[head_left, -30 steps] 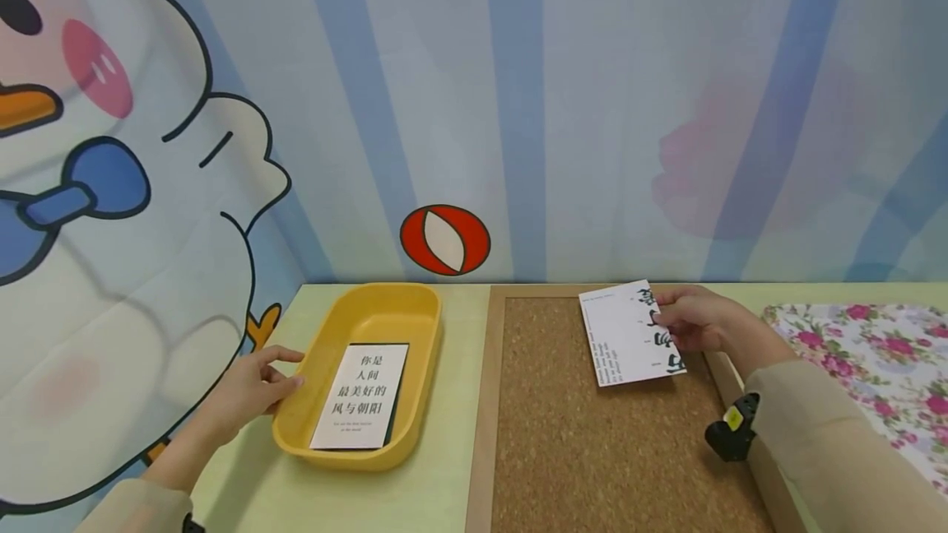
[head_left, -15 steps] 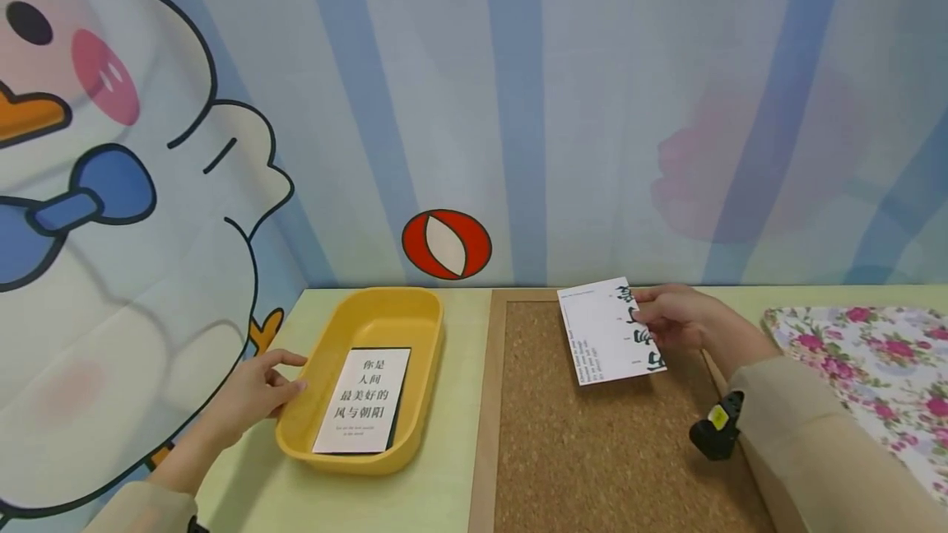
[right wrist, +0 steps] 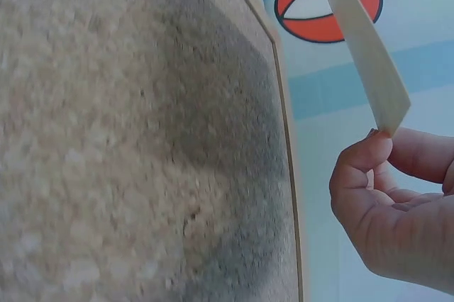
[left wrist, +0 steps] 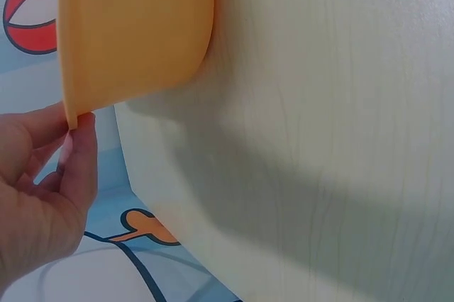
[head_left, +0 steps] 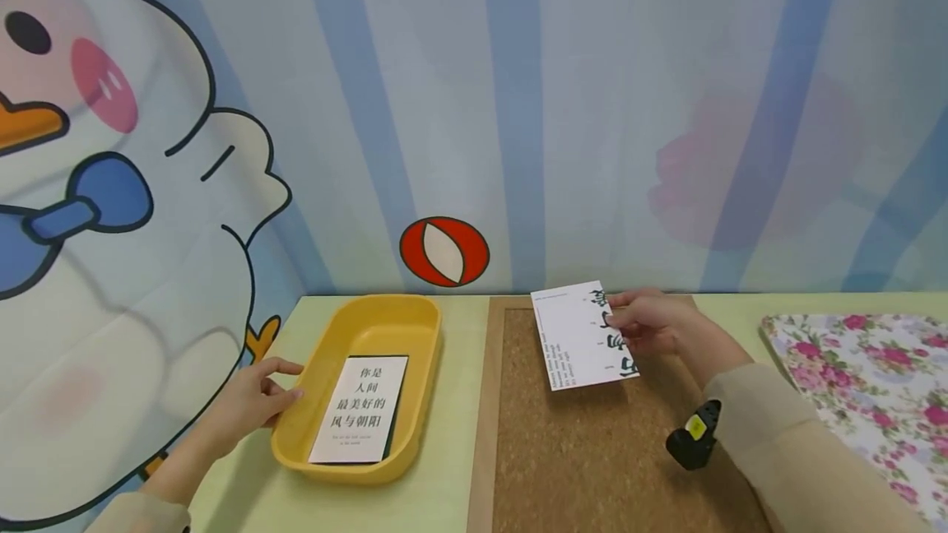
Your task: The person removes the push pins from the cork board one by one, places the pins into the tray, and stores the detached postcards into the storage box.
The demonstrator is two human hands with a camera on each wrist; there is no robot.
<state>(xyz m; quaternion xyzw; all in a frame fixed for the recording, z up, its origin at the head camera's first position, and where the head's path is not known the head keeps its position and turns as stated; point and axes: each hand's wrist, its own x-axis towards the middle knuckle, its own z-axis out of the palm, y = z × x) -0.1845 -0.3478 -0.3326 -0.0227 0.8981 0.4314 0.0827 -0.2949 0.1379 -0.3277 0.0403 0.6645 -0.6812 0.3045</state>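
Note:
My right hand pinches a white card by its right edge, above the far part of a wood-framed cork board. Dark green characters run along the held side of the card. In the right wrist view the card appears nearly edge-on, apart from the cork. On the left, my left hand holds the rim of a yellow tray; thumb and fingers pinch that rim in the left wrist view. Inside the tray lies a white card with black characters, with a dark edge showing beneath it.
A floral-patterned board or tray lies on the table at the right. Behind the pale yellow table hangs a striped backdrop with a cartoon duck. A strip of bare tabletop separates the yellow tray from the cork board.
My right hand has carried the card leftward over the cork board. The left hand keeps its hold on the tray rim. The whole head view has shifted slightly.

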